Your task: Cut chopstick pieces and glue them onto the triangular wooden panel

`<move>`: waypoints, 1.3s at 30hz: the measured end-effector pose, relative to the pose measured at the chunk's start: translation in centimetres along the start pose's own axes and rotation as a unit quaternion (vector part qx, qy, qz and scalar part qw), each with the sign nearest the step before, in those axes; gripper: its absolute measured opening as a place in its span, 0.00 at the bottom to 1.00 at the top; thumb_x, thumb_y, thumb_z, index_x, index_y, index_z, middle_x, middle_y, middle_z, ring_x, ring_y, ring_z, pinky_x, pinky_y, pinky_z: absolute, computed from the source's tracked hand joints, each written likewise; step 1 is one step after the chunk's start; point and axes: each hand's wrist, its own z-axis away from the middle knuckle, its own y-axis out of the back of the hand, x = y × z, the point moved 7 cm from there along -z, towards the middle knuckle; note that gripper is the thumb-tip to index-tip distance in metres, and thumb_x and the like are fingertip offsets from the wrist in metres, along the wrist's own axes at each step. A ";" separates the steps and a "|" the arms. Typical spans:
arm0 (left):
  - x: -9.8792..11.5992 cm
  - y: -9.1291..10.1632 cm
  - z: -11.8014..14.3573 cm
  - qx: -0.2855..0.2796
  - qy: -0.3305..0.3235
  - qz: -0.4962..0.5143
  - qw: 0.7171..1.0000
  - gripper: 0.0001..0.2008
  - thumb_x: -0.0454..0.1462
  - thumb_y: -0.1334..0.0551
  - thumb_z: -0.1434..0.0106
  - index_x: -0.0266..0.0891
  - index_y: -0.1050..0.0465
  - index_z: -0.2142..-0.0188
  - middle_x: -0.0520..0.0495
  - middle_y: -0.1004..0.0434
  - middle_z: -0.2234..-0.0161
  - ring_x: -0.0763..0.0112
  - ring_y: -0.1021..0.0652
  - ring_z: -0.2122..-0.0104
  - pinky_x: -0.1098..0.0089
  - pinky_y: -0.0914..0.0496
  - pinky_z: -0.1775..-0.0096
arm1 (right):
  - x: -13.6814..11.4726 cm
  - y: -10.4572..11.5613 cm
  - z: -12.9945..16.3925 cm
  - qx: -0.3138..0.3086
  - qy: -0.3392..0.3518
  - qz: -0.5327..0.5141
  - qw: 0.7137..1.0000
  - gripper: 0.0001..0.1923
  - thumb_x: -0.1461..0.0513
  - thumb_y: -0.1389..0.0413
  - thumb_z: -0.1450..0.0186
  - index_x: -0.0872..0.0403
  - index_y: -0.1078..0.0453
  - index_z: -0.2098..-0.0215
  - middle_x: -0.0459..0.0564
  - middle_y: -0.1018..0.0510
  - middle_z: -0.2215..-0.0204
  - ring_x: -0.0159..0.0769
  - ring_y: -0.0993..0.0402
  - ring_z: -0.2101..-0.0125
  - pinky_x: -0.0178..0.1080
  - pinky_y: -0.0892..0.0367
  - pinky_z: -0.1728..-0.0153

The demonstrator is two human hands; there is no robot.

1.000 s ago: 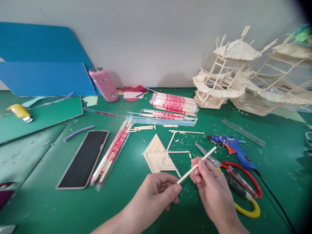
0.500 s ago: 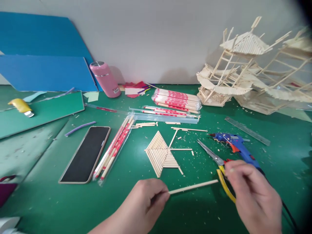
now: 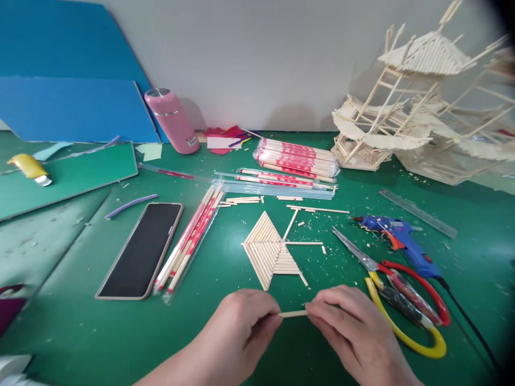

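Observation:
A thin wooden stick (image 3: 294, 313) is held level between my two hands, low in the view. My left hand (image 3: 249, 327) pinches its left end, and my right hand (image 3: 350, 327) has its fingers closed on the right part, hiding that end. Just beyond lies a flat piece of glued sticks (image 3: 263, 252), with two filled wedges, a partly filled one and bare spokes to the right. To the right of my right hand rest scissors (image 3: 374, 264) with red and yellow handles. Behind them is a blue glue gun (image 3: 398, 236).
A phone (image 3: 140, 252) and wrapped chopsticks (image 3: 191, 241) lie at left. Further back stand a pink bottle (image 3: 173, 120), a chopstick bundle (image 3: 298, 158) and a stick-built tower model (image 3: 402, 118). A clear ruler (image 3: 418, 213) lies at right, a yellow cutter (image 3: 30, 167) at far left.
My right hand has moved left from over the scissors and now grips the stick's right part. My left hand keeps its pinch. The view has shifted slightly.

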 end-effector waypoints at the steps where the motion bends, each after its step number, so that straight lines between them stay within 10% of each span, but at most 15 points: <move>1: 0.0 0.2 -0.1 0.004 -0.008 -0.010 1.000 0.12 0.34 0.51 0.37 0.38 0.33 0.74 0.51 0.31 0.78 0.74 0.32 0.77 0.73 0.40 0.74 | 0.2 0.0 0.0 0.000 -0.011 -0.004 1.000 0.09 0.68 0.48 0.39 0.52 0.33 0.61 0.49 0.26 0.69 0.33 0.29 0.71 0.36 0.34 0.71; 11: -1.7 3.5 -2.4 0.220 -0.099 -0.122 0.963 0.09 0.30 0.49 0.38 0.36 0.31 0.64 0.44 0.30 0.66 0.66 0.32 0.66 0.62 0.37 0.63 | 3.3 -0.6 -0.1 0.015 -0.108 0.002 0.994 0.07 0.65 0.50 0.38 0.53 0.31 0.63 0.52 0.28 0.66 0.36 0.29 0.66 0.37 0.31 0.68; 39: -2.2 2.2 -2.8 0.173 -0.131 -0.109 0.970 0.11 0.25 0.48 0.41 0.35 0.32 0.62 0.44 0.36 0.65 0.65 0.36 0.63 0.65 0.35 0.62 | 2.7 -1.4 -1.3 0.050 -0.116 0.012 0.992 0.07 0.68 0.46 0.40 0.53 0.33 0.64 0.50 0.30 0.65 0.34 0.30 0.65 0.39 0.31 0.64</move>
